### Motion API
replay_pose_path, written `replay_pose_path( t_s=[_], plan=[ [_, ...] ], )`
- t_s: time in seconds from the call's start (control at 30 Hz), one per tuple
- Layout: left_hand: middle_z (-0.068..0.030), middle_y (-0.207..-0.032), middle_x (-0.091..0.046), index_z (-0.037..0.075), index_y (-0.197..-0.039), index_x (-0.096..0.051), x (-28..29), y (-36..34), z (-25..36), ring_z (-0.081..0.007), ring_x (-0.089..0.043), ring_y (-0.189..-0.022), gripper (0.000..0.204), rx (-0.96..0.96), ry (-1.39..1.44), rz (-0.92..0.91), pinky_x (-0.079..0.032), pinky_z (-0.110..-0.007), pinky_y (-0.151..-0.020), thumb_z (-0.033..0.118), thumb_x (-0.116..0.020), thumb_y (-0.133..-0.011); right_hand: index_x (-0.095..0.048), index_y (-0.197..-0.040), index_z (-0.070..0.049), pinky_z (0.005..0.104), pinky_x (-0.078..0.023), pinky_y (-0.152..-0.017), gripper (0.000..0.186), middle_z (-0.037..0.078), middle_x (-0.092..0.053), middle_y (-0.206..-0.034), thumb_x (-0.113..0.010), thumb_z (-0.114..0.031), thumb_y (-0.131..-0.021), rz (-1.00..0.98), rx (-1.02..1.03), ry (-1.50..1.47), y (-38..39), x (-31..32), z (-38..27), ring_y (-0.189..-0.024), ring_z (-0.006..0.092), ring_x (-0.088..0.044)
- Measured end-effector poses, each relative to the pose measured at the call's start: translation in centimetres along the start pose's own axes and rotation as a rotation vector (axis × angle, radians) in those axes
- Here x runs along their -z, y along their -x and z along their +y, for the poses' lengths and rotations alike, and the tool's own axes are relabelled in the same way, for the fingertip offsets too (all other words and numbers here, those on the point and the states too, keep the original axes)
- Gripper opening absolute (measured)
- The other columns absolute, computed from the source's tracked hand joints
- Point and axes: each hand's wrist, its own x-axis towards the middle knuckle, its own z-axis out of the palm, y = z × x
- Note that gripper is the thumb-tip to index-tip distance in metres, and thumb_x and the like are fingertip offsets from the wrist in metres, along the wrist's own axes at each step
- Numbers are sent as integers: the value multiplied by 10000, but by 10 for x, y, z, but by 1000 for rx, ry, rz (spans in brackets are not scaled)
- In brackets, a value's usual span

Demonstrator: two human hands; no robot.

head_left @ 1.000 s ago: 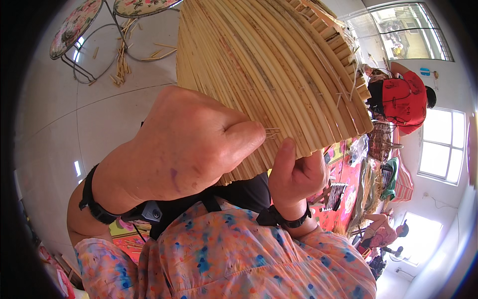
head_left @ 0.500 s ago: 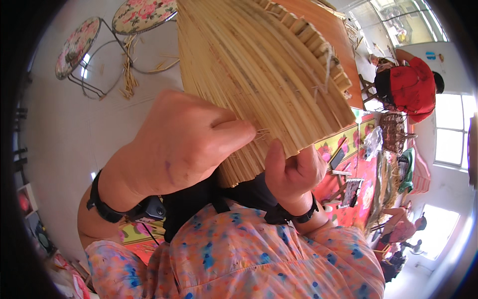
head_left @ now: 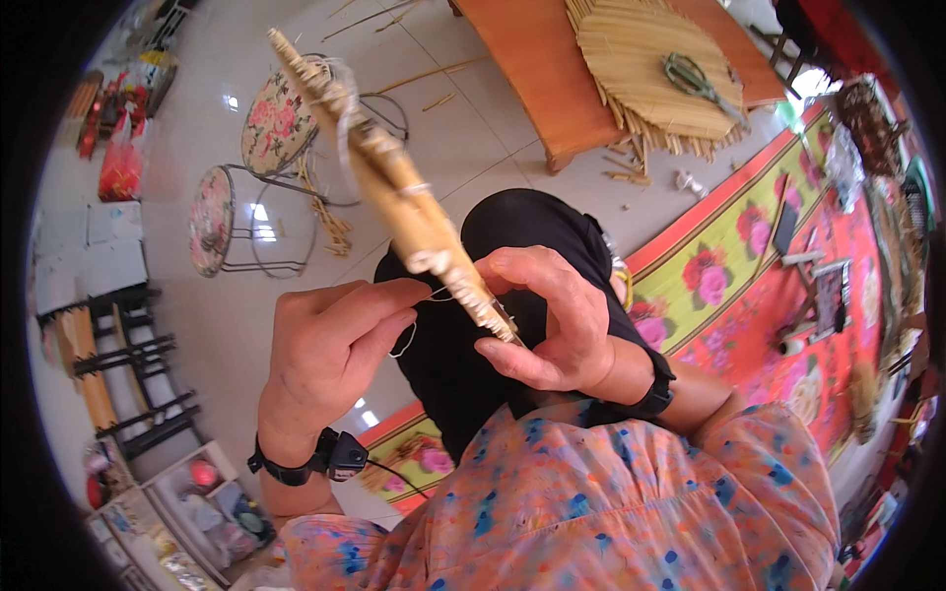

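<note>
A panel of stitched straw stalks point(head_left: 399, 192) stands edge-on above my lap, its stitched rim showing and its far end blurred. My right hand point(head_left: 562, 320) grips its near end between thumb and fingers. Beside the panel's left side, my left hand point(head_left: 335, 345) pinches a thin pale thread point(head_left: 407, 340) that runs to the panel's edge. Whether a needle is in those fingertips cannot be made out. A loose loop of whitish cord point(head_left: 345, 113) hangs by the panel's upper part.
Scissors point(head_left: 695, 84) with green handles lie on a round straw piece point(head_left: 631, 59) on the orange-brown table point(head_left: 512, 59). Two floral stools point(head_left: 212, 222) stand at the left among straw scraps. A red floral mat point(head_left: 759, 345) covers the floor at the right.
The straw panel has turned from face-on to edge-on. My left hand has come away from its surface to the left, with thread now visible. The view has shifted, bringing the table into sight.
</note>
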Motion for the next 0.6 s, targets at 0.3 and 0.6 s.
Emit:
replay_pose_path(
  t_s=[0.3,0.6],
  plan=[
    [-111,-928,-696,57,-921,-707,6,16,-11,-283,-680,-843,215,-38,-269,43,-527,-336,-768,55,-759,-712,-630,-1096,38,330,-511,-748,445,169,-623,-1002,-778,-171,-732,22,40,-134,0,2,10,-856,272,-623],
    [-102,-1208,-618,-4,-1183,-605,-8,40,-9,-203,-588,-1092,390,105,-333,271,-423,-349,-983,85,-703,-816,-648,-1167,-32,291,-506,-690,468,116,-569,-1045,-761,-141,-726,36,-26,-309,3,-1,14,-840,216,-561]
  ],
)
